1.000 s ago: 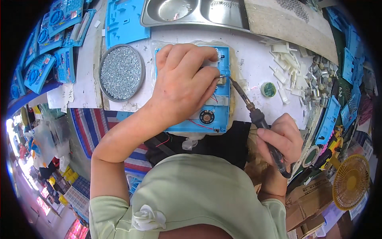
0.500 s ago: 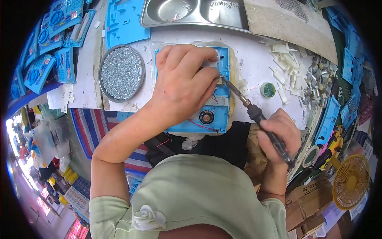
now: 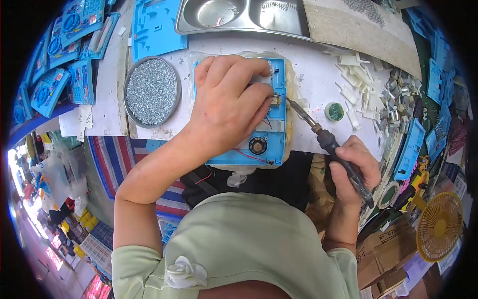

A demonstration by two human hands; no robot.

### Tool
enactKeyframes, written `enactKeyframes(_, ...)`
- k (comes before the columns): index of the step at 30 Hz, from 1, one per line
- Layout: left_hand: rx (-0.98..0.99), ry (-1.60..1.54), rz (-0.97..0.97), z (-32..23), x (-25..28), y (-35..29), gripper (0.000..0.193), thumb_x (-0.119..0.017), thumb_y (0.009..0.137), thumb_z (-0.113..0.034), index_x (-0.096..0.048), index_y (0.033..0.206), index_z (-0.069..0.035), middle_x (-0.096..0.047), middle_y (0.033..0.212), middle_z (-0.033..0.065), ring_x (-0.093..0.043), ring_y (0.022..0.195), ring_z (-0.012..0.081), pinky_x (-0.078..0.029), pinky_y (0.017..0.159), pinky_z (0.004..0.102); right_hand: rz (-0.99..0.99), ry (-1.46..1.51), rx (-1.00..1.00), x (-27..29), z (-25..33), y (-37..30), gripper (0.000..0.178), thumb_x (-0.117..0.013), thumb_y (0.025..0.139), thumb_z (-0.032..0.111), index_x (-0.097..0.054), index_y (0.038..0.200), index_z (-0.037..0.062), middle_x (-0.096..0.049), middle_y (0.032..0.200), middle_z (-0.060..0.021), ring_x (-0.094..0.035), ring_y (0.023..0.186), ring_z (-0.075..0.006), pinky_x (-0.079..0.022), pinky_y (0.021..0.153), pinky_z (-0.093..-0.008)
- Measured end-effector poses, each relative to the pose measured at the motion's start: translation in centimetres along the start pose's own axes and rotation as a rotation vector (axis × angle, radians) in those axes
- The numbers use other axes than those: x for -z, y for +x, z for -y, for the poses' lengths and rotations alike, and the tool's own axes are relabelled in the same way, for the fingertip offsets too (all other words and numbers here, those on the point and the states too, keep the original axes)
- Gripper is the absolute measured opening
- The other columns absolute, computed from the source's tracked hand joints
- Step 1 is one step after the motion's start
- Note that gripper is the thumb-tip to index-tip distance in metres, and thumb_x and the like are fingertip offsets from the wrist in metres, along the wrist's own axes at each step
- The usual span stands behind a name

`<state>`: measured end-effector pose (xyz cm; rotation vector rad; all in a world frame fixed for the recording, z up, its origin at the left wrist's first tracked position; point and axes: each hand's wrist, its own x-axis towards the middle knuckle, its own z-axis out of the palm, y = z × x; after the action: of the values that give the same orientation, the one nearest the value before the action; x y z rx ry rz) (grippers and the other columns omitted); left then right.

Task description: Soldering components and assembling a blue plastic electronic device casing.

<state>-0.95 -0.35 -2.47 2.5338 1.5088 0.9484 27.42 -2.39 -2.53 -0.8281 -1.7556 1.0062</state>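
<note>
A blue plastic casing (image 3: 279, 134) lies on a padded, plastic-wrapped support in front of me. A round black speaker (image 3: 258, 145) and thin red wires show inside its near part. My left hand (image 3: 224, 102) rests over the casing and hides much of it. Its thumb and forefinger are pinched at the right side, by a small metal part (image 3: 275, 100); what they grip is too small to name. My right hand (image 3: 356, 162) is closed around the dark handle of a soldering iron (image 3: 327, 140). The iron's tip sits just right of the casing, apart from the pinched fingers.
Left of the casing stands a round tray of small screws (image 3: 152, 92). A steel tray (image 3: 244, 33) with springs lies at the back. On the right are a small green-filled tin (image 3: 334, 111), white plastic parts (image 3: 361, 82), metal pieces (image 3: 396, 99) and a yellow fan (image 3: 439, 226).
My right hand has drawn the soldering iron slightly right, and its tip has come away from the spot by my left fingertips. The left hand has barely moved.
</note>
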Motion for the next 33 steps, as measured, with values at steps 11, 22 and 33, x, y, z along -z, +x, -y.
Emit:
enactKeyframes(11,-0.001,0.005,-0.013,0.0,-0.1,0.0,0.026,-0.081,0.068,-0.008,-0.07,0.091,-0.014,-0.064,0.113,0.0025,-0.057,0.096,0.0249,-0.039,0.088,0.0407,0.03,-0.056,0.042,-0.9,-0.3,0.1,0.032,-0.08,0.075,0.0,-0.07,0.105,0.0003,-0.06,0.068,-0.0071,-0.052,0.057,-0.0209,-0.038,0.053,-0.0317)
enactKeyframes(22,0.011,0.003,0.003,0.0,-0.2,-0.2,0.027,-0.081,0.067,-0.009,-0.069,0.091,-0.014,-0.064,0.114,0.003,-0.058,0.098,0.0262,-0.039,0.089,0.0413,-0.024,-0.27,0.157,-2.5,0.3,-2.4,0.041,-0.083,0.068,-0.002,-0.071,0.106,0.0056,-0.057,0.068,-0.0055,-0.054,0.057,-0.023,-0.042,0.051,-0.0325)
enactKeyframes(33,0.003,0.01,-0.011,-0.1,-0.1,-0.1,0.027,-0.081,0.067,-0.009,-0.07,0.091,-0.014,-0.064,0.114,0.0026,-0.058,0.094,0.0249,-0.039,0.089,0.0408,-0.031,-0.205,0.165,-2.4,0.2,-1.7,0.037,-0.082,0.069,-0.002,-0.071,0.104,0.0016,-0.058,0.066,-0.0064,-0.053,0.055,-0.0228,-0.042,0.05,-0.0322)
